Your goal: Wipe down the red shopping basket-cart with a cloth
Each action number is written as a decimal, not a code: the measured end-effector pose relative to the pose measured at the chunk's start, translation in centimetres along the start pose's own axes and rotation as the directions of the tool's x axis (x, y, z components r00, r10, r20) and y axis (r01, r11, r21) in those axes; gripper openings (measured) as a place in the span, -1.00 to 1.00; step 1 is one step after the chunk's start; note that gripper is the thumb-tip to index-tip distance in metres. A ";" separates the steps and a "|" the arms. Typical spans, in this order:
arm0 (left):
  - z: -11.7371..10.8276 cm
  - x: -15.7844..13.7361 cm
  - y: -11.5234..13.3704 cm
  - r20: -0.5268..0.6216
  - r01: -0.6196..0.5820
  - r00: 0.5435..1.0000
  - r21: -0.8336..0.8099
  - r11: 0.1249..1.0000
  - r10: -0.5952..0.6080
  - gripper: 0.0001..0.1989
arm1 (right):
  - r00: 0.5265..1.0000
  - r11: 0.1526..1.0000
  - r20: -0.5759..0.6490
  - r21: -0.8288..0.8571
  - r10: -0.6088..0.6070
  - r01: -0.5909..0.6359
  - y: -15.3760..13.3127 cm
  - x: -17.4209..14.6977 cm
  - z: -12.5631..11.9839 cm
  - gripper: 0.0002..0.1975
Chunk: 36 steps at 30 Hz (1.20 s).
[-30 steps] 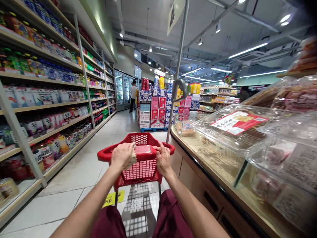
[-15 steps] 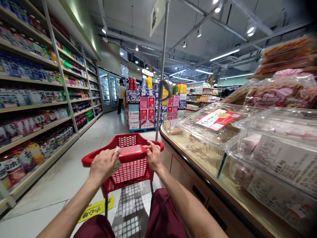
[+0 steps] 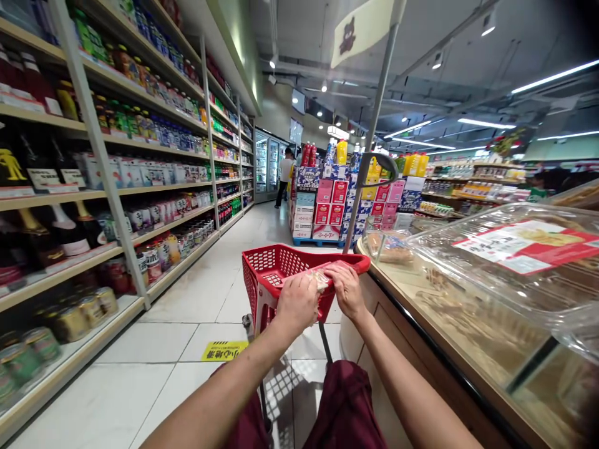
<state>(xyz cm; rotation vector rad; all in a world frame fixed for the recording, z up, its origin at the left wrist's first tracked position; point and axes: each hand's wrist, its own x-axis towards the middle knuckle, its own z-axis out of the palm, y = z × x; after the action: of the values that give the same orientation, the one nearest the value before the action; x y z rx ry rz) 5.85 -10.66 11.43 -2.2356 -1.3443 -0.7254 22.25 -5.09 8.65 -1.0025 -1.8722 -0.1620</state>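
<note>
A small red shopping cart (image 3: 262, 265) with a perforated basket stands in front of me, angled to the left. My left hand (image 3: 299, 300) is closed on its red handle, with a crumpled pale item (image 3: 321, 280), perhaps paper or a wrapper, pinched beside the fingers. Close by, my right hand (image 3: 345, 288) wraps around the handle near its right end. The basket's visible part shows bare red mesh, and the rest of its inside is hidden.
Drink shelves (image 3: 173, 181) line the left side. A wooden display counter (image 3: 421, 349) with clear plastic food boxes (image 3: 515, 249) runs along the right. Ahead are stacked drink cartons (image 3: 327, 206), a metal pole (image 3: 369, 143) and a person (image 3: 284, 178). A yellow floor sticker (image 3: 224, 351) lies below.
My view has swung left, showing more of the shelves. The cart has turned with its front to the left, and my hands are now closer together on the handle.
</note>
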 end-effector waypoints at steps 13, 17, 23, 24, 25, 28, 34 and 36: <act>2.6 -0.8 -0.9 -0.286 -0.092 0.958 -0.384 0.919 -0.024 -0.74 | 0.999 0.998 -0.038 0.063 0.020 -0.017 -2.2 -1.9 0.3 -0.64; 4.8 -0.8 -2.6 -0.248 -0.095 0.969 -0.424 0.901 -0.014 -0.73 | 0.997 0.996 -0.026 0.044 0.074 -0.072 -0.5 -2.1 -1.0 -0.62; 7.7 -1.0 -4.3 -0.215 0.101 0.953 -0.441 0.892 -0.214 -0.69 | 0.992 0.989 -0.094 -0.117 0.081 -0.092 -0.2 -2.4 -1.3 -0.73; 8.1 -0.6 -3.4 -0.220 0.063 0.959 -0.453 0.889 -0.180 -0.70 | 0.995 0.987 -0.086 -0.149 0.052 -0.064 -0.5 -2.5 -1.2 -0.75; 8.5 -0.3 -2.5 -0.229 0.020 0.963 -0.462 0.887 -0.141 -0.70 | 0.996 0.985 -0.081 -0.169 0.028 -0.042 -0.6 -2.6 -1.1 -0.77; 9.6 0.1 -1.6 -0.220 -0.061 0.975 -0.433 0.900 -0.040 -0.70 | 0.996 0.979 -0.092 -0.201 0.003 -0.022 0.3 -2.8 -1.6 -0.77; 12.0 -2.2 -7.0 -0.100 0.140 0.979 -0.308 0.941 -0.178 -0.73 | 0.980 0.927 -0.200 -0.366 0.013 -0.087 2.6 -3.3 -1.6 -0.78; 12.4 -2.3 -6.9 -0.089 0.134 0.982 -0.305 0.943 -0.168 -0.74 | 0.981 0.912 -0.193 -0.404 -0.006 -0.074 2.2 -3.4 -0.6 -0.79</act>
<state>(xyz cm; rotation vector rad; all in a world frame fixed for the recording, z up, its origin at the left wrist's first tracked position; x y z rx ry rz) 1.44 -1.76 1.02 -2.2897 -1.4428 -1.1624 24.86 -5.87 5.52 -1.2530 -1.6756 -0.6318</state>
